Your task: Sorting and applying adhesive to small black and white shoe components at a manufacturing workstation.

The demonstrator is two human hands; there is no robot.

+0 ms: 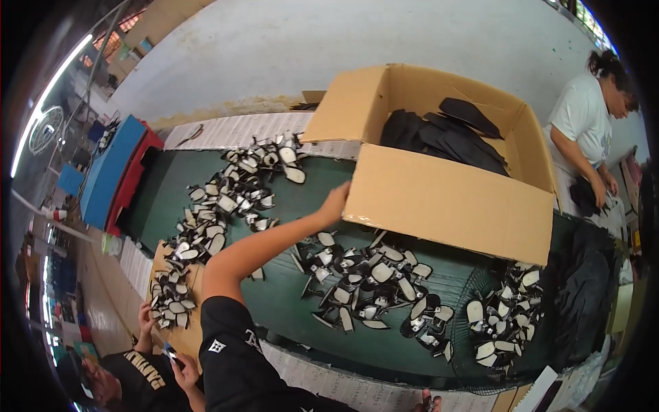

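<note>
1. The person's left hand (pixel 334 204) is at the centre of the frame, at the left edge of a large cardboard box (pixel 449 199), near the upper left corner of its front flap. The fingers meet the cardboard there; how tightly they curl cannot be told, since the fingertips are partly hidden.

2. The right hand (pixel 427 400) shows only in part at the bottom edge, right of centre, with a small dark item (pixel 431 404) at its fingers (too cropped to name, or to judge how narrow the grip is).

3. The box fills the upper right of the frame, over a green work surface (pixel 278 299). Its long axis runs left to right, sloping down toward the right. The mouth faces up, the front flap slants toward the lower part of the frame, and another flap spreads out on the left. Flat black pieces (pixel 453 141) lie inside in mixed directions.

4. Small black parts with pale oval pads (pixel 374 278) lie heaped below the box, pointing every which way. More of them are in a wire basket (pixel 473 283) at lower right.

5. One co-worker (pixel 580 113) handles dark material (pixel 585 197) at upper right; another (pixel 147 378) sits at lower left, beside a heap of similar parts (pixel 171 299).
</note>
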